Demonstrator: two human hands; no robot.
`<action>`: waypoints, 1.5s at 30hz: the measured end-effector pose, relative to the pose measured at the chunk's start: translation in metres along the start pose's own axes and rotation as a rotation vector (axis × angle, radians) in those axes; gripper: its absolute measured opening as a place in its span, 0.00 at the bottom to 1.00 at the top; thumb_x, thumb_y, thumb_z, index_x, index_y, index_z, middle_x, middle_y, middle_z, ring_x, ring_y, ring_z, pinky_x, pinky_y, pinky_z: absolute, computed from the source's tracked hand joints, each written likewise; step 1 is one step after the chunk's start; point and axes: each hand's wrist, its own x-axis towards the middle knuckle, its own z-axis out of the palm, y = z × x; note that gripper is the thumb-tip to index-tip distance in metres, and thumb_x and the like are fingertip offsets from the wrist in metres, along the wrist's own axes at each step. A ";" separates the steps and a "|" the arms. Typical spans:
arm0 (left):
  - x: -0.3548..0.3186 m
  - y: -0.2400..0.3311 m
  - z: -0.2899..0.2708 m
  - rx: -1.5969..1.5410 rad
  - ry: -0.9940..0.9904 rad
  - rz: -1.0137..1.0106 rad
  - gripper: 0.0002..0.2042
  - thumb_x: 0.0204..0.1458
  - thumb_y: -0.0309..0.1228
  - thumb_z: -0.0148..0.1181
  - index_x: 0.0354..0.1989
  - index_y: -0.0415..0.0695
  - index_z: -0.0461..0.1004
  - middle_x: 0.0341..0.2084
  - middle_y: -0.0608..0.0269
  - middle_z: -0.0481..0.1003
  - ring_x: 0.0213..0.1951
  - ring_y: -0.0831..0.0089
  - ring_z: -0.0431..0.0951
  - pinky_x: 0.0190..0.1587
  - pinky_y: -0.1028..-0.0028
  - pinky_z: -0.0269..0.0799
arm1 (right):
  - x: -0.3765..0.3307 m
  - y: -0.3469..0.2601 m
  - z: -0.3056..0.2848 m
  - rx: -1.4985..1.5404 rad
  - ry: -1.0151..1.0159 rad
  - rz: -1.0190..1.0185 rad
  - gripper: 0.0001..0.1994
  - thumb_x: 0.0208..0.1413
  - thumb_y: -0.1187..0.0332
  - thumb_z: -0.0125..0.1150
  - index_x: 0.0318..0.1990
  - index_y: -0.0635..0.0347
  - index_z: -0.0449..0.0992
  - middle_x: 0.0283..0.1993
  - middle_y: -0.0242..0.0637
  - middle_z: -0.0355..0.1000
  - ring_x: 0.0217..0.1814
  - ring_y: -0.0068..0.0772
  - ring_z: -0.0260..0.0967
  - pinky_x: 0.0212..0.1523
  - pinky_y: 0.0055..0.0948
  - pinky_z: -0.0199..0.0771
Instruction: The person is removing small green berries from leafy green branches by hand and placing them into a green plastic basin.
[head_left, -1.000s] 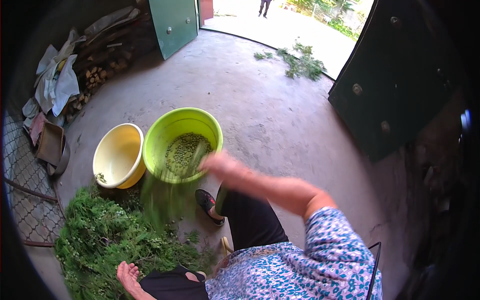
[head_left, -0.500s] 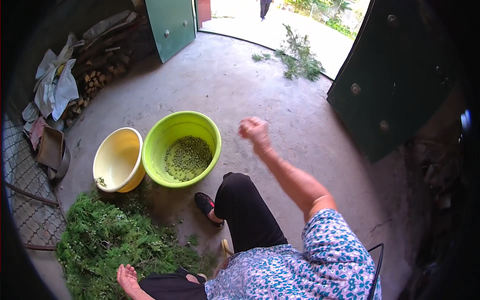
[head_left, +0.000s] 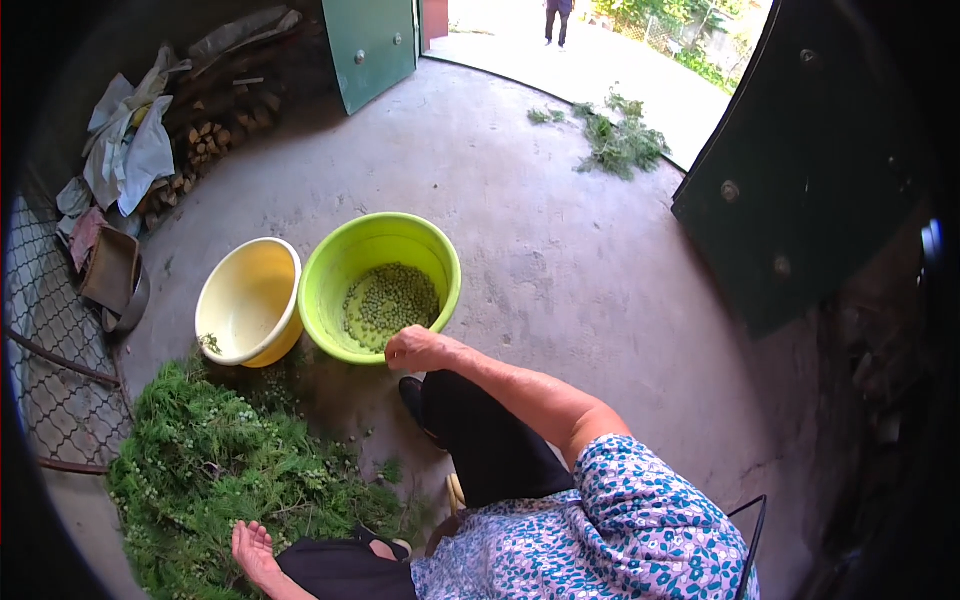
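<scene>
Concrete floor [head_left: 580,270] beneath green tub [head_left: 395,238]; stacked firewood [head_left: 208,142]

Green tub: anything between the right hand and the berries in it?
Perhaps the near rim of the green tub, which the right hand overlaps in view; nothing else visible blocks the berries.

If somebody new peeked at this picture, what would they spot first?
Probably the bright green tub, left of the middle, with small round green fruits in its bottom and the right hand by its lower rim. Next might come the yellow tub close on its left, then the big heap of green branches at lower left, where the open left hand shows.
</scene>
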 end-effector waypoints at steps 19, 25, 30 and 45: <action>0.015 -0.009 0.010 0.010 -0.042 0.003 0.11 0.51 0.34 0.54 0.41 0.45 0.68 0.26 0.65 0.74 0.22 0.77 0.74 0.20 0.79 0.70 | 0.041 0.002 0.055 -0.112 0.003 -0.097 0.08 0.36 0.64 0.55 0.22 0.59 0.74 0.20 0.41 0.69 0.27 0.40 0.69 0.28 0.35 0.66; 0.014 -0.010 0.009 0.010 -0.018 0.013 0.12 0.52 0.34 0.54 0.43 0.45 0.68 0.26 0.64 0.74 0.23 0.76 0.75 0.20 0.78 0.70 | 0.045 0.012 0.058 -0.122 0.004 -0.078 0.09 0.35 0.64 0.54 0.20 0.61 0.73 0.18 0.41 0.68 0.25 0.39 0.68 0.26 0.36 0.66; -0.001 -0.002 0.024 0.024 0.038 -0.006 0.12 0.51 0.34 0.54 0.42 0.44 0.68 0.25 0.65 0.74 0.22 0.76 0.74 0.20 0.79 0.70 | 0.045 0.009 0.055 -0.142 -0.065 -0.039 0.10 0.39 0.64 0.56 0.25 0.61 0.75 0.24 0.44 0.71 0.30 0.43 0.70 0.31 0.36 0.68; -0.005 -0.001 0.025 0.038 0.024 -0.020 0.13 0.52 0.33 0.51 0.44 0.43 0.66 0.25 0.63 0.74 0.22 0.76 0.73 0.22 0.79 0.69 | 0.046 0.015 0.060 -0.126 0.012 -0.088 0.08 0.35 0.65 0.54 0.20 0.60 0.73 0.18 0.41 0.69 0.24 0.39 0.69 0.26 0.36 0.67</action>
